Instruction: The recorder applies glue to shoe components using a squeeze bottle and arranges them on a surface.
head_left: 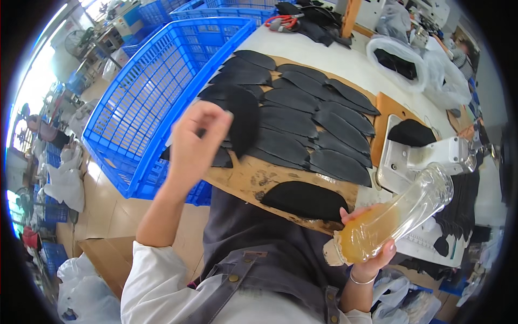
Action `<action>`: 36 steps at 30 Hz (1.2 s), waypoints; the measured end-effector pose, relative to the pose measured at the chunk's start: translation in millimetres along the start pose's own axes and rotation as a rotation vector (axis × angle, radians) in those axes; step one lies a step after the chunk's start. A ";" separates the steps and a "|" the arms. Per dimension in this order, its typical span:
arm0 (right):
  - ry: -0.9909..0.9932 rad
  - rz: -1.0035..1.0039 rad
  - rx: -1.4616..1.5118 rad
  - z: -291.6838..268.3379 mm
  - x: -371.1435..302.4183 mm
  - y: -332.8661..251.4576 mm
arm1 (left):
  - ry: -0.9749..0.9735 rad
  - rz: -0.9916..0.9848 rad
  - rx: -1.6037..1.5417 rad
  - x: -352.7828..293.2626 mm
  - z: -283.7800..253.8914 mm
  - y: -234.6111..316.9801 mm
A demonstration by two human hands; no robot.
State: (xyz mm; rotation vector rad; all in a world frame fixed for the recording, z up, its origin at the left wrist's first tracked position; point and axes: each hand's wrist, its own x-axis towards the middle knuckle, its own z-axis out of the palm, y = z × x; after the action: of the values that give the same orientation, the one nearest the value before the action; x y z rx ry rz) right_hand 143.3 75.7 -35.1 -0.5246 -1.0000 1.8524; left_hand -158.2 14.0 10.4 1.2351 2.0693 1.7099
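- Brown board [243,173]: black leaf-shaped pieces [291,100] overlap across it.
- Clear bottle [399,210]: by the board's near right corner, slanting, pale end lower left, base upper right; the right hand [375,264] wraps around it.
- Blurred black piece [245,121]: over the board's left side, long axis pointing away from the person, pinched in the left hand [199,132].

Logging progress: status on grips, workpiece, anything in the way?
Left grip holding a black curved flat piece. Right grip around a tilted clear bottle, amber contents. Blue latticed plastic crate crowds the left.
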 end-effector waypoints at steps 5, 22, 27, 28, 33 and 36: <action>-0.064 -0.031 -0.070 1.7 2.9 -0.4 | 0.340 0.556 0.600 41.5 -32.8 -7.1; -0.019 -0.052 -0.071 7.8 -7.7 -3.0 | -0.319 0.042 0.639 67.9 -31.1 -62.0; -0.030 -0.091 -0.121 4.6 -7.1 -6.5 | -0.093 0.300 0.699 51.9 -33.2 -46.7; -0.054 -0.117 -0.148 4.4 -7.5 -9.5 | -0.102 0.305 0.684 42.8 -27.9 -46.6; 0.011 -0.244 -0.273 31.5 19.7 1.1 | -0.207 0.840 0.277 -43.7 4.7 -52.9; -0.181 -0.317 -0.446 57.1 38.9 14.7 | -0.225 0.738 0.191 -70.8 14.7 -58.3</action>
State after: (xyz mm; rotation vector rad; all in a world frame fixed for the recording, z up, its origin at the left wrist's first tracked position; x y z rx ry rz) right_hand 76.9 82.8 -11.9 -0.4301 -1.5402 1.4142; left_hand -131.8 -23.4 -70.5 2.3448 1.7809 1.5085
